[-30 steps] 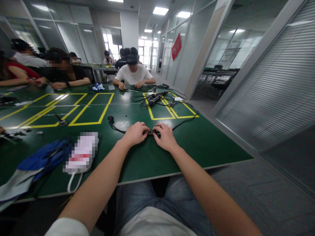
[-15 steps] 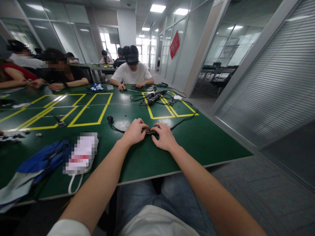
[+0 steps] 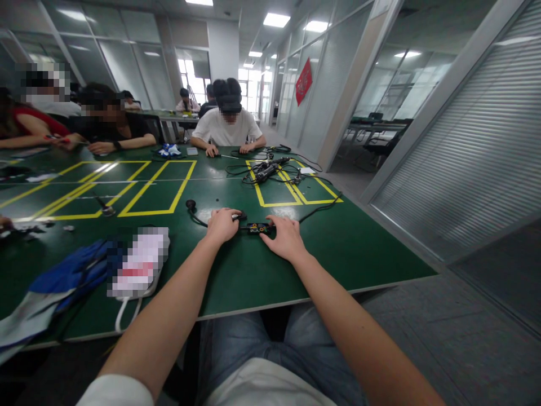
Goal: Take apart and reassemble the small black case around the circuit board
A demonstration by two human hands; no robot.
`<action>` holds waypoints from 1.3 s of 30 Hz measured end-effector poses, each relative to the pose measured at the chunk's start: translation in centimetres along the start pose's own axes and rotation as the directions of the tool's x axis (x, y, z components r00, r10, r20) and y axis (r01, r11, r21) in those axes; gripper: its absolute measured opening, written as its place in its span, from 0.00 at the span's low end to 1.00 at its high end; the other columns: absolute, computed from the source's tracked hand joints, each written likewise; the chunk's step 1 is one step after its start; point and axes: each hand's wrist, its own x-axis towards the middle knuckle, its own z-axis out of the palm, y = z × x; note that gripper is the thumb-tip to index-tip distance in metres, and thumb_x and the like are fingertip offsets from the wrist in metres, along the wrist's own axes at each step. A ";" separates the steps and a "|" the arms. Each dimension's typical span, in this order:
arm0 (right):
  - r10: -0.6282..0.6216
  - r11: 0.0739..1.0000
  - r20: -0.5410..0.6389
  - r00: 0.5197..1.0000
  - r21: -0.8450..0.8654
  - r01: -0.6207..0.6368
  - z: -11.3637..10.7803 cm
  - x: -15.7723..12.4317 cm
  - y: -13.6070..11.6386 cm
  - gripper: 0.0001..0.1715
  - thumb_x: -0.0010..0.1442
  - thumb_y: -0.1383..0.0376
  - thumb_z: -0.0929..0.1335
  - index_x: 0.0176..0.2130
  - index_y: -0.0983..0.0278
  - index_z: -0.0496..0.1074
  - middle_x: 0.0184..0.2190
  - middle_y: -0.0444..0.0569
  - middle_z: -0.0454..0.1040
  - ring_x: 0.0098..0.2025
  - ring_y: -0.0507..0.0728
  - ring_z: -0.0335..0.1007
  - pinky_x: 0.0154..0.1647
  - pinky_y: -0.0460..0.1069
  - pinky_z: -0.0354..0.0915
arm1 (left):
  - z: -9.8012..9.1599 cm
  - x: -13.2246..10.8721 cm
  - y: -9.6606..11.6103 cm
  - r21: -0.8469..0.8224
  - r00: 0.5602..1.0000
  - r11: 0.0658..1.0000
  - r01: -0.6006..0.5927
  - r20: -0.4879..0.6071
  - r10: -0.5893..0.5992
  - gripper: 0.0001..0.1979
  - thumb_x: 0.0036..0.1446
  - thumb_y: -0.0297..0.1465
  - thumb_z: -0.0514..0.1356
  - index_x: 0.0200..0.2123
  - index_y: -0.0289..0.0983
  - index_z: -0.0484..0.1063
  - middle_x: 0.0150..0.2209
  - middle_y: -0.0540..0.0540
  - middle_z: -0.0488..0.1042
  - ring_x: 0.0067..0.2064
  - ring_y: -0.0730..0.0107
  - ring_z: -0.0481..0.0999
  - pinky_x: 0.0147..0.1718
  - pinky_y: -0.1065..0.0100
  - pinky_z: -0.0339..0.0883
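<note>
The open case (image 3: 258, 228), a small black housing with coloured wires and metal parts showing, lay at the near side of the desk (image 3: 359, 248), between the two hands; whether it rested flat there was hard to tell. The right hand (image 3: 285, 235) was at the open case's right end, thumb along its near edge and fingers along its far edge, in a narrow grip. Just left of the open case, the left hand (image 3: 224, 224) pinched a dark piece (image 3: 239, 216), perhaps a cover, at its fingertips.

A black plug (image 3: 191, 204) lay farther left of the open case, and a black cable (image 3: 319, 208) ran off to its right.

The open case was probably light and stiff-shelled, its smooth plastic a little slippery, its bared wires the fragile part. The side edges seemed the best hold, clear of the wiring; the springy cable could have twisted it.
</note>
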 end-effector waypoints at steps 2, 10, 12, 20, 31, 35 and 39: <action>0.020 1.000 0.011 1.000 0.003 -0.020 -0.1 0.0 -0.1 0.29 0.61 0.59 0.75 0.59 0.60 0.72 0.48 0.53 0.81 0.53 0.68 0.72 0.56 0.61 0.59 | -0.1 0.1 -0.1 0.000 0.998 0.998 0.056 0.002 -0.056 0.21 0.63 0.32 0.61 0.58 0.51 0.81 0.59 0.45 0.81 0.62 0.44 0.72 0.59 0.49 0.70; 0.089 0.988 0.030 0.996 0.126 -0.092 0.0 0.4 0.4 0.34 0.58 0.60 0.77 0.62 0.57 0.69 0.48 0.50 0.82 0.54 0.67 0.74 0.56 0.61 0.59 | 0.0 -0.2 0.5 -0.132 0.970 0.971 -0.199 -0.165 0.176 0.19 0.64 0.29 0.62 0.57 0.41 0.79 0.56 0.41 0.81 0.58 0.52 0.78 0.63 0.53 0.69; 0.100 0.984 0.025 0.995 0.145 -0.103 0.1 0.5 0.5 0.37 0.58 0.60 0.77 0.63 0.57 0.67 0.48 0.50 0.82 0.54 0.67 0.74 0.56 0.61 0.59 | 0.0 -0.6 1.3 -0.164 0.938 0.928 -0.333 -0.158 0.309 0.21 0.63 0.29 0.62 0.58 0.41 0.78 0.56 0.42 0.81 0.57 0.53 0.78 0.62 0.52 0.69; 0.082 0.987 0.003 0.997 0.137 -0.082 0.2 0.5 0.7 0.42 0.57 0.59 0.77 0.66 0.57 0.65 0.50 0.51 0.81 0.55 0.67 0.74 0.57 0.61 0.59 | 0.6 -1.3 2.0 -0.142 0.844 0.836 -0.529 0.009 0.536 0.21 0.60 0.27 0.63 0.56 0.40 0.80 0.54 0.41 0.82 0.56 0.52 0.79 0.61 0.50 0.70; 0.070 0.987 0.035 0.997 0.145 -0.074 0.5 0.8 1.2 0.16 0.68 0.54 0.73 0.54 0.52 0.80 0.55 0.50 0.81 0.57 0.66 0.72 0.56 0.61 0.59 | 0.3 -0.8 1.3 -0.230 0.891 0.880 -0.416 0.087 0.445 0.22 0.60 0.29 0.67 0.58 0.41 0.80 0.54 0.43 0.83 0.55 0.55 0.81 0.61 0.57 0.72; 0.087 0.983 0.073 0.994 0.153 -0.098 0.8 1.5 1.9 0.16 0.66 0.52 0.75 0.53 0.49 0.81 0.56 0.48 0.81 0.58 0.67 0.71 0.54 0.60 0.59 | 0.3 -0.8 1.3 -0.210 0.900 0.891 -0.404 0.082 0.427 0.22 0.60 0.30 0.68 0.58 0.42 0.81 0.54 0.43 0.83 0.55 0.54 0.81 0.60 0.56 0.72; 0.088 0.982 0.115 0.989 0.157 -0.105 0.5 1.9 2.0 0.16 0.66 0.53 0.75 0.53 0.48 0.81 0.55 0.47 0.82 0.58 0.68 0.72 0.55 0.60 0.59 | 0.3 -0.9 1.5 -0.179 0.896 0.888 -0.422 0.063 0.439 0.22 0.60 0.30 0.69 0.58 0.43 0.81 0.52 0.43 0.84 0.54 0.54 0.81 0.60 0.55 0.72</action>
